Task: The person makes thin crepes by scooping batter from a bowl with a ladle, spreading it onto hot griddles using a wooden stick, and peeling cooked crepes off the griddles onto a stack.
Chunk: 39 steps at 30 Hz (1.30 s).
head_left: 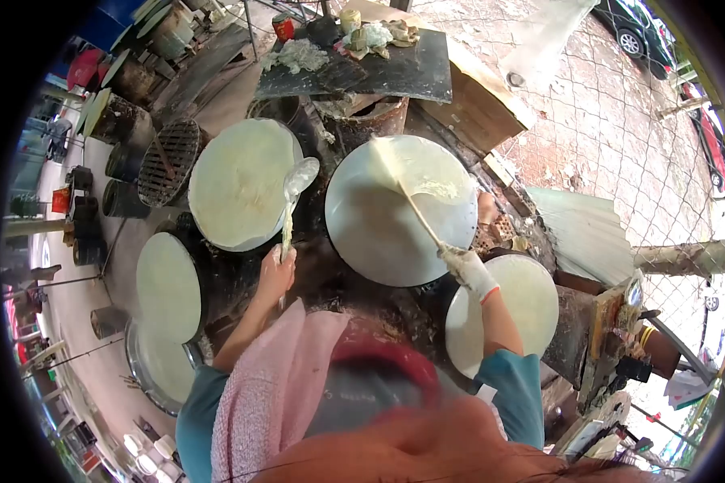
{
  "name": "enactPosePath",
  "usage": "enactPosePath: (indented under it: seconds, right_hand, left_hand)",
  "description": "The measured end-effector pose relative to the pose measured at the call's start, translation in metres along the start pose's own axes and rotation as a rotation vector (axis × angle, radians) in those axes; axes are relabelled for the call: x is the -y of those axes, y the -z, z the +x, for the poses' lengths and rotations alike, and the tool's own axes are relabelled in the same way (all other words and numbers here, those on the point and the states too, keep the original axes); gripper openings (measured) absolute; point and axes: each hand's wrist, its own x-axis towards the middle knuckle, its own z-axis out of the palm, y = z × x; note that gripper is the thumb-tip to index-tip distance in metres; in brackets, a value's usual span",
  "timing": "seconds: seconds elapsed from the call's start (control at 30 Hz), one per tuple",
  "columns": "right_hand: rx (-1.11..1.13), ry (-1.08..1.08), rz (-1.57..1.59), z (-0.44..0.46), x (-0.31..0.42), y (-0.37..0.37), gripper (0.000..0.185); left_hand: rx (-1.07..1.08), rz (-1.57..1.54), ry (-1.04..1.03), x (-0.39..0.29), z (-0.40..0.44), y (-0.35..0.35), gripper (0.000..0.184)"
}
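My left hand (276,272) is closed round the batter-smeared handle of a metal ladle (301,175), whose bowl hangs by the right edge of a round griddle covered by a pale thin crepe (238,189). In a white glove, my right hand (469,272) grips the thin wooden handle of a spreader (417,211). Its blurred head lies over the middle round griddle (358,233). Pale batter (439,173) coats the far right part of that griddle, while the near part shows grey. Under my right forearm is another griddle with a pale sheet (532,306).
At lower left, a metal basin (147,382) of pale batter stands beside another pale-covered round (167,282). A dark board (435,72) with crumpled scraps stands beyond the griddles. A round grate (163,165) lies at left; a wire fence (620,105) runs along the right.
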Motion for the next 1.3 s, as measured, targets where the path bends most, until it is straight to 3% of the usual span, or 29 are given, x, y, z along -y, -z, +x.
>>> enactPosePath:
  seconds: [0.13, 0.2, 0.23, 0.27, 0.33, 0.37, 0.43, 0.5, 0.63, 0.7, 0.8, 0.9, 0.97, 1.0, 1.1, 1.13, 1.2, 1.3]
  right_hand:
    - [0.006, 0.098, 0.071, -0.003, -0.011, 0.017, 0.031]
    - [-0.073, 0.209, 0.268, 0.028, -0.011, 0.036, 0.032]
    - [-0.165, 0.296, 0.183, 0.036, -0.006, 0.043, 0.031]
    - [-0.107, 0.276, -0.05, 0.044, 0.006, 0.043, 0.033]
    - [0.089, 0.072, -0.131, 0.033, 0.008, 0.035, 0.032]
    - [0.189, -0.034, -0.171, 0.016, 0.02, 0.019, 0.031]
    - [0.183, -0.022, -0.169, -0.003, 0.017, 0.008, 0.027]
    - [0.12, 0.069, -0.158, -0.007, 0.006, 0.018, 0.028]
    - [-0.067, 0.35, 0.179, 0.05, -0.025, 0.049, 0.031]
    - [-0.005, 0.256, -0.074, 0.059, -0.01, 0.041, 0.025]
    - [0.169, -0.044, -0.171, 0.02, 0.031, 0.007, 0.031]
    - [0.228, -0.109, -0.208, -0.002, 0.007, 0.0, 0.031]
    - [0.191, -0.028, -0.22, -0.023, -0.05, -0.007, 0.032]
    - [0.152, 0.034, -0.028, -0.028, -0.08, -0.015, 0.036]
    - [-0.017, 0.036, 0.46, -0.099, -0.077, -0.085, 0.039]
    - [-0.021, -0.065, 0.556, -0.1, -0.081, -0.112, 0.037]
    - [-0.004, -0.023, 0.701, -0.073, -0.081, -0.168, 0.026]
    - [-0.053, 0.122, 0.789, -0.029, -0.032, -0.25, 0.018]
  left_hand:
    - [-0.03, 0.051, -0.01, 0.013, -0.001, 0.008, 0.02]
    - [-0.038, 0.086, -0.019, 0.007, 0.0, 0.006, 0.018]
    - [-0.045, 0.075, -0.022, 0.007, 0.003, 0.004, 0.018]
    - [-0.053, 0.065, -0.025, 0.008, 0.008, 0.001, 0.018]
    - [-0.029, 0.115, -0.018, 0.008, 0.021, 0.001, 0.022]
    - [-0.14, 0.346, -0.341, 0.026, 0.041, 0.002, 0.023]
    - [-0.359, 0.798, -0.987, 0.072, 0.091, -0.002, 0.026]
    - [-0.12, 0.733, -0.456, 0.013, 0.081, -0.022, 0.029]
    - [-0.069, 1.001, -0.532, 0.015, 0.118, -0.038, 0.026]
    - [-0.035, 1.138, -0.542, 0.011, 0.111, -0.038, 0.025]
    - [0.032, 1.257, -0.486, 0.022, 0.077, -0.016, 0.017]
    - [0.102, 1.284, -0.482, 0.036, 0.03, 0.008, 0.017]
    - [0.197, 1.295, -0.505, 0.058, 0.001, 0.024, 0.017]
    - [0.245, 1.29, -0.445, 0.076, -0.003, 0.028, 0.017]
    - [0.42, 1.134, -0.472, 0.108, -0.008, 0.033, 0.018]
    - [0.476, 1.051, -0.527, 0.098, -0.006, 0.037, 0.021]
    - [0.578, 0.877, -0.641, 0.063, 0.005, 0.049, 0.032]
    - [0.274, 0.576, -0.865, 0.068, 0.021, 0.076, 0.032]
